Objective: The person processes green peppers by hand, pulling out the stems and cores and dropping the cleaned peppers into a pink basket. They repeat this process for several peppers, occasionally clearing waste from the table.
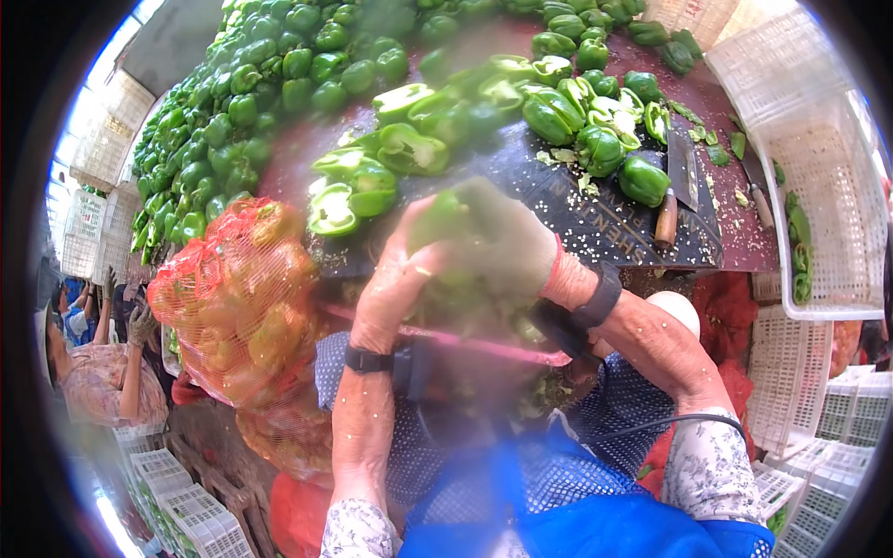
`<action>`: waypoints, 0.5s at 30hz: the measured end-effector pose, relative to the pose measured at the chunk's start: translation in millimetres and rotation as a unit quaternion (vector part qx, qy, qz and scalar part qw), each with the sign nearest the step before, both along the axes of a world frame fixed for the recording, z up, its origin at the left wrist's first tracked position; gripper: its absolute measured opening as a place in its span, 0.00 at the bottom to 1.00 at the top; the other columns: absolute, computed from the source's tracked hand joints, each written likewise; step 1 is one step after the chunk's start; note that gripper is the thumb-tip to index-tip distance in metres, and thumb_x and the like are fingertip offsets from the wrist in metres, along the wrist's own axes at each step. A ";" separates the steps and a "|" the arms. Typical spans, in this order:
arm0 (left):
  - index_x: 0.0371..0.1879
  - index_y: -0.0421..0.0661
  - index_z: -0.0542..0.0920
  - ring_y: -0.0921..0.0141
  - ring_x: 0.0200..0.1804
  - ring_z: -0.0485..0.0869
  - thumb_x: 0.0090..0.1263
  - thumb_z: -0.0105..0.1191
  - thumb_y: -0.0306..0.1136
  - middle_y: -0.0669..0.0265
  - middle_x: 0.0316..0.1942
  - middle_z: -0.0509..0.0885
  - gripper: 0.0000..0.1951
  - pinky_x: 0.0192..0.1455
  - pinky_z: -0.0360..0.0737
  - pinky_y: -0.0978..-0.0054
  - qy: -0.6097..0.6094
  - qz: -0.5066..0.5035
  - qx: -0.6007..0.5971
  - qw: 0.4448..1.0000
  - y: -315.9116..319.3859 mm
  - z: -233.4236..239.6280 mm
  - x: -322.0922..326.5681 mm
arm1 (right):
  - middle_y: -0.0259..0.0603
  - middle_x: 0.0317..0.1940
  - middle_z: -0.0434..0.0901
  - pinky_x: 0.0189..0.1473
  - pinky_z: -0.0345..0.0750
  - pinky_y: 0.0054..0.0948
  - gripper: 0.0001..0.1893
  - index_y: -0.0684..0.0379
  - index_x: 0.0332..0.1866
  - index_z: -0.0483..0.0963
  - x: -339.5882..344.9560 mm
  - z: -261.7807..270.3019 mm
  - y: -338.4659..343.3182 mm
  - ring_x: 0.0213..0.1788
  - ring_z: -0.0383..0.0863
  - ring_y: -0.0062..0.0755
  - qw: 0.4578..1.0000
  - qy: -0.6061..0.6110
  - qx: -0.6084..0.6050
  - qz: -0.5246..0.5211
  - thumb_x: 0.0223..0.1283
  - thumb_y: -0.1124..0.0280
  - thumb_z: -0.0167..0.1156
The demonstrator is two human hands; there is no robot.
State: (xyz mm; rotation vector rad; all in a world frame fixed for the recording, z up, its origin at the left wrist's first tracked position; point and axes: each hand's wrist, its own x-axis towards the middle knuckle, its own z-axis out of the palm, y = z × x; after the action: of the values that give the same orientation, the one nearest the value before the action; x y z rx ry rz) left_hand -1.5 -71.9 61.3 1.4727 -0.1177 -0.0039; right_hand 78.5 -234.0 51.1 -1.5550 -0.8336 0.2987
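My bare left hand holds a green bell pepper, blurred by a smear over the middle of the view. My right hand, in a pale glove, is against the same pepper from the other side; its fingers are too blurred to make out. Just beyond, cut pepper halves lie on a dark printed board strewn with seeds. To the right are more peppers, whole and cut, and a cleaver with a wooden handle. Below the hands, an open container with a pink rim holds blurred pepper scraps.
Whole green peppers are heaped at the far left. A full red mesh sack stands left of my arms. A second wooden-handled knife lies near a white plastic crate. Another person is at far left.
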 end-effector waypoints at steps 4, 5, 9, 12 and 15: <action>0.66 0.43 0.68 0.73 0.58 0.75 0.64 0.58 0.33 0.64 0.56 0.79 0.29 0.61 0.72 0.75 0.022 0.046 0.041 0.998 6.8 1.6 0.7 | 0.52 0.41 0.82 0.41 0.80 0.44 0.28 0.56 0.56 0.68 -4.3 13.7 -4.9 0.40 0.84 0.53 0.970 -0.145 -0.180 -0.072 0.52 0.58 0.68; 0.65 0.45 0.69 0.74 0.56 0.76 0.64 0.57 0.30 0.65 0.55 0.79 0.28 0.59 0.74 0.76 0.035 0.069 0.095 0.993 7.3 -0.1 2.5 | 0.52 0.40 0.82 0.39 0.80 0.46 0.27 0.55 0.56 0.68 -2.8 10.0 -5.9 0.38 0.84 0.55 0.959 -0.186 -0.197 -0.086 0.52 0.57 0.68; 0.61 0.48 0.72 0.78 0.51 0.75 0.67 0.57 0.25 0.70 0.50 0.79 0.22 0.55 0.74 0.80 -0.016 0.115 0.161 0.980 7.8 -10.5 2.8 | 0.52 0.41 0.82 0.38 0.81 0.45 0.27 0.54 0.55 0.69 1.7 1.5 -2.0 0.36 0.84 0.55 0.951 -0.241 -0.169 -0.097 0.50 0.60 0.69; 0.61 0.48 0.73 0.77 0.51 0.77 0.64 0.57 0.23 0.70 0.51 0.79 0.25 0.56 0.75 0.79 -0.038 0.109 0.183 0.976 14.1 -4.3 -3.3 | 0.49 0.41 0.81 0.41 0.81 0.44 0.26 0.53 0.55 0.71 10.1 7.4 0.5 0.39 0.84 0.51 0.904 -0.288 -0.297 -0.105 0.48 0.63 0.69; 0.66 0.46 0.70 0.72 0.59 0.74 0.61 0.59 0.37 0.66 0.57 0.76 0.31 0.63 0.73 0.73 0.038 0.141 -0.051 0.988 13.3 9.7 -17.5 | 0.44 0.48 0.80 0.47 0.81 0.40 0.17 0.49 0.52 0.76 52.1 -2.6 -21.4 0.48 0.84 0.45 0.789 -0.298 -0.513 -0.160 0.55 0.69 0.61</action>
State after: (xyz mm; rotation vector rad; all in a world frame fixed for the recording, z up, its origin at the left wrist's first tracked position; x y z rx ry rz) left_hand -19.1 -58.6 71.0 1.3753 0.1507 0.1725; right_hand 130.6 -255.4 48.5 -2.8854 -0.9033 -0.0380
